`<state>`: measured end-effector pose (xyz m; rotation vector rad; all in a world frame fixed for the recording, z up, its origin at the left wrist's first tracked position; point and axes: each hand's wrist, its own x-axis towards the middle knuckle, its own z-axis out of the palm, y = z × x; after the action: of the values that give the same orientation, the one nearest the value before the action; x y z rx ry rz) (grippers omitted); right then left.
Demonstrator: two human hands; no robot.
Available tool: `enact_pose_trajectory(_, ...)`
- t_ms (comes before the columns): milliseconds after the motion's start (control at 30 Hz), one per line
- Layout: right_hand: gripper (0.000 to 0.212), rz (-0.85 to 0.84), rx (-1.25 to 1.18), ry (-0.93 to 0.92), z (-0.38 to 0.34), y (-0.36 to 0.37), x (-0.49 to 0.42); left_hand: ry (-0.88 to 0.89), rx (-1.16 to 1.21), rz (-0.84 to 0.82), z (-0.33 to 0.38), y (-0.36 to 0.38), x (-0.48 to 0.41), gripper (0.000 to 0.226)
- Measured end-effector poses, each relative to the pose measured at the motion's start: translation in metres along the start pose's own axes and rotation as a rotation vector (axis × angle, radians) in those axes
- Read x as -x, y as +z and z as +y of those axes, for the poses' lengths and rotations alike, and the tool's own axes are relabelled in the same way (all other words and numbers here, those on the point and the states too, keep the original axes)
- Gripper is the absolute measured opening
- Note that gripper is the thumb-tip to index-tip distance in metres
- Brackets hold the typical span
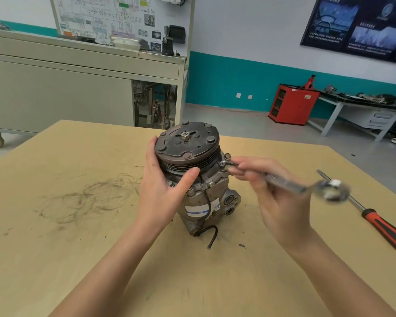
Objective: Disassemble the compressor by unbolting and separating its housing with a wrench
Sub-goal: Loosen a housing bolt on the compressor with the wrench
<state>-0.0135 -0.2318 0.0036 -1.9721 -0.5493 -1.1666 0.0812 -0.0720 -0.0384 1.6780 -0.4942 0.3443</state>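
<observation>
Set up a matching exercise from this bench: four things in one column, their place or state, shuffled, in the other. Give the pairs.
1. wrench
2. screwdriver
3. left hand
4. compressor

A. stands on end on the table, pulley up
B. gripped by the right hand
C. lies on the table, untouched
D. holds the pulley

Pairs: 1-B, 2-C, 3-D, 4-A.

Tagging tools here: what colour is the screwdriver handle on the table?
The screwdriver handle is orange-red with a black strip, clearest in the head view.
</observation>
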Motion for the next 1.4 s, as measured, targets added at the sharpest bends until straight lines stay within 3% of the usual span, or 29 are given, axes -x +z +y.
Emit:
enact_pose_trajectory(100,0.043,-0.044,0.361,-0.287,0.004,0.004,0.014,0.005,-0.003,0.008,0.001,0.0,0.0,0.105)
enact_pose_trajectory(133,0.041,-0.032,0.369,-0.311,0.006,0.005,0.018,0.007,-0.005,0.008,0.001,0.0,0.0,0.104)
enact_pose_trajectory(200,0.03,0.025,0.089,-0.14,0.011,0.006,0.018,0.004,-0.009,0.004,0.001,0.0,0.0,0.104)
enact_pose_trajectory(300,0.028,0.159,-0.5,0.382,0.03,-0.001,-0.003,-0.007,-0.014,0.002,0.0,0.0,0.001,0.106)
enact_pose_trajectory(400,0.036,0.031,-0.769,0.715,0.059,-0.009,-0.037,-0.013,-0.007,-0.003,0.0,-0.001,0.001,0.107)
enact_pose_trajectory(567,0.033,-0.27,-0.852,0.895,0.086,0.0,-0.067,-0.013,0.001,-0.01,0.001,0.0,0.001,0.107)
enact_pose_trajectory(667,0.037,-0.147,-0.838,0.904,0.083,0.003,-0.07,-0.01,0.006,-0.012,0.001,0.0,0.001,0.106)
enact_pose_trajectory(767,0.039,0.089,-0.645,0.739,0.065,-0.002,-0.06,-0.012,-0.002,-0.01,-0.001,-0.001,0.001,0.106)
enact_pose_trajectory(833,0.039,0.142,-0.486,0.558,0.046,-0.007,-0.049,-0.013,-0.005,-0.004,-0.002,-0.001,0.001,0.105)
enact_pose_trajectory(967,0.031,0.061,-0.202,0.17,0.013,-0.009,-0.02,-0.008,0.0,0.002,-0.003,0.0,0.0,0.103)
enact_pose_trajectory(1133,0.046,-0.085,0.3,-0.271,0.002,-0.004,0.001,0.0,-0.005,0.01,-0.002,0.0,0.0,0.103)
enact_pose_trajectory(1400,0.035,-0.071,0.547,-0.559,0.003,-0.001,0.007,-0.001,-0.017,0.011,-0.002,0.0,0.0,0.104)
